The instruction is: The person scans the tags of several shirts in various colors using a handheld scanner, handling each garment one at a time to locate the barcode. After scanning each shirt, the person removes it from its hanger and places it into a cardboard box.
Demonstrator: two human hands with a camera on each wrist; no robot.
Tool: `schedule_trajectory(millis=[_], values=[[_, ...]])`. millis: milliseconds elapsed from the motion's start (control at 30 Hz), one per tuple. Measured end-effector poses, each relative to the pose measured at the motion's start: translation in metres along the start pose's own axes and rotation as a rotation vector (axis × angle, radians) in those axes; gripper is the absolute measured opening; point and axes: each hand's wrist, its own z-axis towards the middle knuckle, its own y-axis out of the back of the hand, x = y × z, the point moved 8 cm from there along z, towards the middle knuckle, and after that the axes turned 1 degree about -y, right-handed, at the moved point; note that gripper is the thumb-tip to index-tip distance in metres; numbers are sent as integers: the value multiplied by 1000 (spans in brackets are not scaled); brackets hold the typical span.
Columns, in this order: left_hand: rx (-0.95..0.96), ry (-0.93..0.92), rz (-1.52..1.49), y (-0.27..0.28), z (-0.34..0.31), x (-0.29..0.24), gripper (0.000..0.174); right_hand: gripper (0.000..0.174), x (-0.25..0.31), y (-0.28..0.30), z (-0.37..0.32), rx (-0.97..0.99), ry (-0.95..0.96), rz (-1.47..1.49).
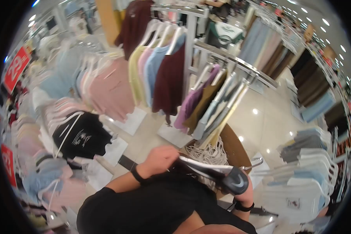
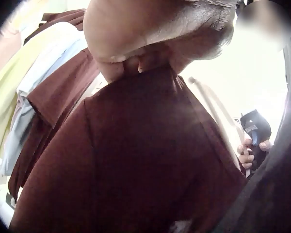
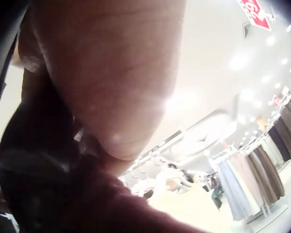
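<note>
My left hand [image 1: 160,159] pinches the upper edge of a dark maroon garment [image 2: 136,145], which fills most of the left wrist view. A white hanger [image 1: 208,164] runs from beside this hand towards my right hand [image 1: 245,197]. The right hand's fingers curl round a black rounded device [image 1: 236,181] with a pale curved mark, at the hanger's far end; its exact kind does not show. In the right wrist view, the maroon cloth [image 3: 121,204] hangs just below the hand.
A rack of tops [image 1: 160,74] on white hangers stands ahead. Below it is a brown box [image 1: 234,146] with many bare white hangers [image 1: 208,150]. Clothes racks line the left, and another with white tops [image 1: 300,199] is on the right. Red price signs [image 1: 16,68] hang at left.
</note>
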Motion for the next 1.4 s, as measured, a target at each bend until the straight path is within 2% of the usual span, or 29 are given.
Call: schedule_trajectory(millis=[67,100,167,200,267,300,333,400,467,533,600,667,800,867,900,1100,1267,1400], values=[[-47,357,-253,11,-14,44,17,52,12,21,-15,-123,52,54],[1,387,-242,9,-17,54,17,51,0,34,-26,-280,118,230],[86,448,-199,4,-21,70,17,55,4,42,-22,-299,304,419],[174,410,-246,-7,-20,70,17,56,11,45,-18,-306,397,513],[328,346,-328,-27,-19,65,18,60,19,54,-20,-508,501,575],[377,257,-331,-33,-15,57,19,69,25,58,-21,-588,581,608],[435,240,-346,-38,-12,56,19,75,27,64,-23,-654,628,622],[547,213,-373,-46,-8,55,20,74,41,79,-32,-828,687,551],[578,239,-351,-44,-2,63,21,68,55,94,-42,-921,695,459],[590,264,-328,-38,1,70,21,64,66,100,-52,-1022,561,295],[589,290,-342,-34,1,74,21,57,51,110,-54,-1108,404,123],[578,304,-343,-33,1,77,21,52,32,112,-41,-1077,172,-13],[500,291,-329,-32,-7,80,20,31,-15,103,8,-917,-166,-214],[453,285,-318,-30,-12,82,20,25,-27,97,35,-890,-81,-196],[435,291,-306,-31,-17,87,20,29,-31,98,48,-807,-132,-206],[347,428,-306,-25,-33,99,20,37,39,101,130,-704,-36,-396],[269,469,-302,-17,-41,105,20,34,68,118,188,-665,-38,-365],[251,508,-301,-12,-51,105,20,30,60,133,229,-613,-29,-258]])
